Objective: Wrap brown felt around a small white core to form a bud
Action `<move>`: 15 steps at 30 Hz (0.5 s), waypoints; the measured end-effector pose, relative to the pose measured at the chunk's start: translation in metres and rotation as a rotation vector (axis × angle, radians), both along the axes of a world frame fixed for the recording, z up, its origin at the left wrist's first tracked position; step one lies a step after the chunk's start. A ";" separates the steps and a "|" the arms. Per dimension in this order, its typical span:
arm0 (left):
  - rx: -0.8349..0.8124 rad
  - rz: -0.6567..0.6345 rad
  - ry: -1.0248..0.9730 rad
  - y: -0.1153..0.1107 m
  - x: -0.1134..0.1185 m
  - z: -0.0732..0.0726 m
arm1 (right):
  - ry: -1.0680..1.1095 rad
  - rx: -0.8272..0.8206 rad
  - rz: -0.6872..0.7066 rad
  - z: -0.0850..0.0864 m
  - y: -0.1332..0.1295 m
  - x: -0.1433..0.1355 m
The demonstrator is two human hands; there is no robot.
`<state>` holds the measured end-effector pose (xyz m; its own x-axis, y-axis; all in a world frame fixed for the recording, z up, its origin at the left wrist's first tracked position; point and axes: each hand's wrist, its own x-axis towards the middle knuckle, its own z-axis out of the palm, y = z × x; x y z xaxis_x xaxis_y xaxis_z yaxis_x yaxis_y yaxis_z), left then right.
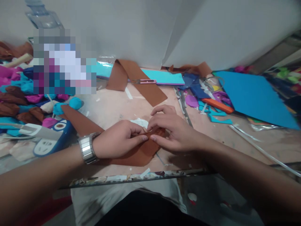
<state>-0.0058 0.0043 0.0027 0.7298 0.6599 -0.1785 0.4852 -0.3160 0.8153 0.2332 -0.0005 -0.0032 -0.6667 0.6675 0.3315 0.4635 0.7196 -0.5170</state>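
two hands pinch a brown strip close to the surface edge

from where i stand, the person's two hands meet thumb to thumb over a brown strip [141, 153], low and central on the surface [103, 102]. the left hand [117, 138] has its thumb on top and its fingers tucked behind, pinching the material narrowly; a silver watch [87, 149] circles that wrist. the right hand [174, 128] nips the strip just beside it, thumb and forefinger close together, the other fingers curled and lifted. the strip spreads out beneath both palms toward the front edge. more brown slants out beyond the left wrist, and i cannot tell whether it is the same piece. a small white patch [139, 121] lies just past the fingertips.

farther back, a folded brown band [138, 78] rests partly over a turquoise pack [169, 77], with a pink-handled tool [147, 81] lying across it. over to the right, an orange-handled tool [218, 105] sits among blue scraps [219, 117], its far end by a broad blue sheet [258, 97]. a thin white strip [265, 148] runs slantwise nearer the person.

on the left there's a heap of crumpled coloured pieces [11, 99], and in front of it a blue cartoon-faced thing [53, 138] with a white plug [39, 130] against it. behind the heap, part of the view is blurred out.
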 end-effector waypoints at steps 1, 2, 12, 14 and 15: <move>-0.010 0.003 -0.002 0.000 0.000 0.000 | 0.008 0.012 -0.004 -0.001 0.000 0.000; -0.022 0.005 -0.004 0.000 0.000 0.000 | 0.014 0.025 -0.006 -0.002 0.000 0.000; -0.138 -0.018 -0.065 0.002 0.000 0.002 | 0.044 0.151 -0.009 -0.005 0.004 0.000; -0.166 -0.026 -0.076 0.002 0.000 0.002 | 0.049 0.162 -0.004 -0.005 0.005 0.000; -0.180 -0.028 -0.079 0.003 -0.001 0.002 | 0.052 0.167 -0.004 -0.005 0.005 0.000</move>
<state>-0.0066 0.0070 0.0049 0.7637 0.6020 -0.2332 0.4104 -0.1738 0.8952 0.2336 0.0042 -0.0085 -0.6433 0.6026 0.4722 0.4421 0.7960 -0.4135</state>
